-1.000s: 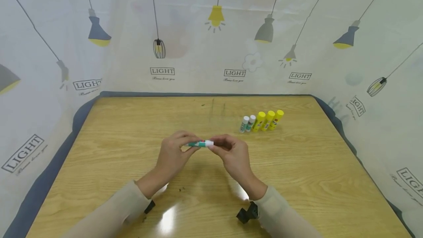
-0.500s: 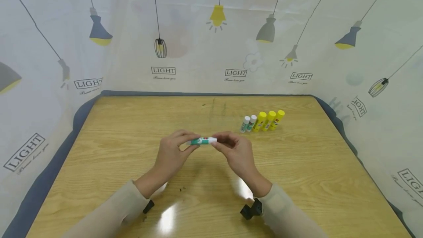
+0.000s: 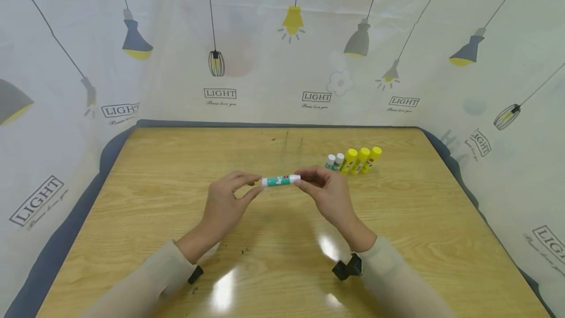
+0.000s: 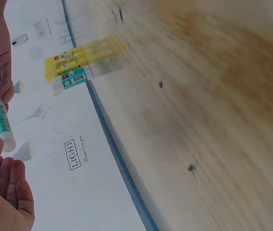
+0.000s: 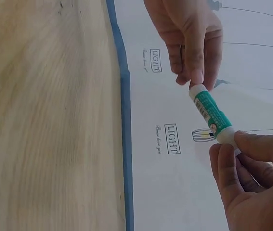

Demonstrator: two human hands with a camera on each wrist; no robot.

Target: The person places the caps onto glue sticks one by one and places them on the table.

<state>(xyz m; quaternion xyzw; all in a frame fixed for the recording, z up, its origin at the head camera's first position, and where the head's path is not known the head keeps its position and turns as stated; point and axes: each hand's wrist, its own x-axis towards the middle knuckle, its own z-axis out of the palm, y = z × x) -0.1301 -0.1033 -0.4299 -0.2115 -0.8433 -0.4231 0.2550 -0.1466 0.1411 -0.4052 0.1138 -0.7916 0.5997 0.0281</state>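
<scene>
A small glue stick (image 3: 279, 180) with a green label and white ends is held level above the table, between both hands. My left hand (image 3: 225, 202) pinches its left white end between thumb and fingertips. At the other end, my right hand (image 3: 328, 195) pinches the white tip with thumb and curled fingers. In the right wrist view the green label (image 5: 212, 111) shows between the two hands. From the left wrist, the near white end (image 4: 8, 144) sits against my left thumb, the other fingers loosely bent.
Two green glue sticks with white caps (image 3: 339, 157) stand upright at the back right, partly behind my right hand. Beside them is a row of three yellow glue sticks (image 3: 363, 161). A lamp-printed cloth (image 3: 265, 72) walls the wooden table (image 3: 176, 161) behind and at the sides.
Both hands have lifted the glue stick a little up and to the right in the head view. My left fingers have shifted toward its left end, so more of the stick shows.
</scene>
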